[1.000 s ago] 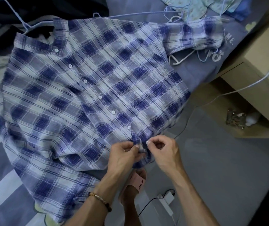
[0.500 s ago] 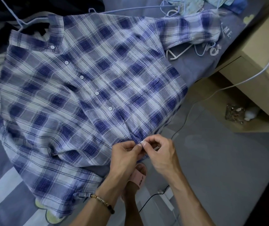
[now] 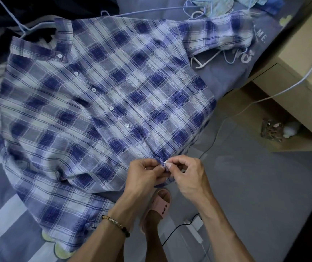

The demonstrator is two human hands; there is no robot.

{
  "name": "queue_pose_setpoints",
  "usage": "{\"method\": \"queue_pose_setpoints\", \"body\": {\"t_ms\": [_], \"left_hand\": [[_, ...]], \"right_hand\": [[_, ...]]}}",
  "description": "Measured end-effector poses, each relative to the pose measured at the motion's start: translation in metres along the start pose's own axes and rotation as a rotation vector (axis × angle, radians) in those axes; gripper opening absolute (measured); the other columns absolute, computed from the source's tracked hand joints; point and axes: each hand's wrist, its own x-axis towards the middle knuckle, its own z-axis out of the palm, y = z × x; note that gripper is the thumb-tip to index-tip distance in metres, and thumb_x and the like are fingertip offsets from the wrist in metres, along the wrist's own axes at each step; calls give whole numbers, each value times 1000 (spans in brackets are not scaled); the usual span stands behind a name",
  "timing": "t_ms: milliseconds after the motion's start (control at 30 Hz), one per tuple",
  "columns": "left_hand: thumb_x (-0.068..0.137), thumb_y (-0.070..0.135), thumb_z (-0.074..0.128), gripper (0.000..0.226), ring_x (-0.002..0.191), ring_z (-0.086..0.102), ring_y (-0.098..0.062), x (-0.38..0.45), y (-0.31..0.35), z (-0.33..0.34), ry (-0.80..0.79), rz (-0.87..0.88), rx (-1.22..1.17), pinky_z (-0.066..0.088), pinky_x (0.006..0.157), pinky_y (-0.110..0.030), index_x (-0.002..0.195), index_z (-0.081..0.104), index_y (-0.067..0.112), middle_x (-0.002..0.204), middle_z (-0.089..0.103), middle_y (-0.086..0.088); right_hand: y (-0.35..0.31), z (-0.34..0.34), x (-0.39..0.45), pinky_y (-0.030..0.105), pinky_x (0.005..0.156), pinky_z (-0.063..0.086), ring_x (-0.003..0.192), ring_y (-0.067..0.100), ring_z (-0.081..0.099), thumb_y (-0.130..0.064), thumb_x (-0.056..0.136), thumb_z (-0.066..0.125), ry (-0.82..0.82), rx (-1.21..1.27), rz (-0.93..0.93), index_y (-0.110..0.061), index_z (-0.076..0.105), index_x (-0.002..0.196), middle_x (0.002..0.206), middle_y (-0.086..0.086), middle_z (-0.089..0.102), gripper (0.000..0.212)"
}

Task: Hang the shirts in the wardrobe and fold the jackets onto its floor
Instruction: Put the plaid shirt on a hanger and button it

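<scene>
Both hands, left hand (image 3: 145, 174) and right hand (image 3: 186, 173), pinching the plaid shirt (image 3: 102, 103) hem at lower centre, doing up the last button; spread on the bed (image 3: 226, 76), nothing hung, wardrobe nowhere visible

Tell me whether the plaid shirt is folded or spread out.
Spread out: the plaid shirt lies flat, front up, on the bed, one sleeve extended. Left hand and right hand pinch its bottom hem.
</scene>
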Motion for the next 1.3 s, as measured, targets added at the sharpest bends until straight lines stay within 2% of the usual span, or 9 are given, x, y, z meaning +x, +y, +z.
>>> {"method": "queue_pose_setpoints", "body": {"t_ms": [133,333,400,567,700,900,1067,1233,1300], "left_hand": [[87,-6,66,20,66,73,-21,0,-2,-1,31,10,-11,57,55,-21,69,65,2,67,72,-13],[85,-3,69,11,63,70,-19,4,1,0,64,19,14,57,58,-22,74,69,0,70,73,-15],[85,0,71,9,66,69,-19,7,3,0,68,29,68,58,61,-23,77,71,-1,74,73,-17],[90,8,68,13,67,70,-13,11,5,-2,32,47,171,59,67,-26,79,71,3,72,73,-10],[92,12,67,17,65,68,-17,14,4,0,44,41,103,57,67,-29,77,72,4,71,73,-13],[91,5,66,22,56,65,-9,13,-2,7,26,-14,-9,52,56,-18,69,68,8,63,70,-6],[91,3,66,19,50,58,-12,13,-7,10,84,19,46,44,44,-18,72,68,5,67,69,-14],[91,10,67,27,46,54,-6,16,-7,14,135,73,148,41,44,-17,65,67,13,54,63,1],[92,11,66,25,52,58,-11,16,-6,15,143,68,110,45,47,-20,67,68,13,58,65,-4]], "right_hand": [[-1,0,0,30,70,58,72,7,67,-7,88,67,-10,-38,-3,-20,74,82,79,-10,70,16],[-10,-1,-9,8,60,45,67,-2,61,-5,84,68,-34,-107,-65,-20,72,97,73,-17,62,20],[-9,1,-10,9,58,46,65,0,61,-14,84,74,10,-124,-90,-22,72,93,69,-17,62,13],[-5,3,-3,15,67,52,72,3,65,-10,87,71,94,-169,-164,-14,74,87,81,-8,69,5],[-4,6,0,13,72,51,79,3,66,-5,85,72,119,-22,-107,-12,77,95,88,-9,69,13],[2,11,-2,17,74,54,82,6,68,6,84,68,154,122,-20,-10,77,97,91,-7,68,22],[2,12,-6,10,73,50,79,3,65,2,87,67,168,-37,-111,-9,77,96,87,-9,63,18],[4,9,-3,28,68,52,74,11,60,-11,90,58,187,-280,-301,-12,70,91,87,-5,59,12],[4,10,0,24,70,51,75,6,60,-9,90,62,178,-220,-268,-12,71,91,88,-7,60,9]]}}
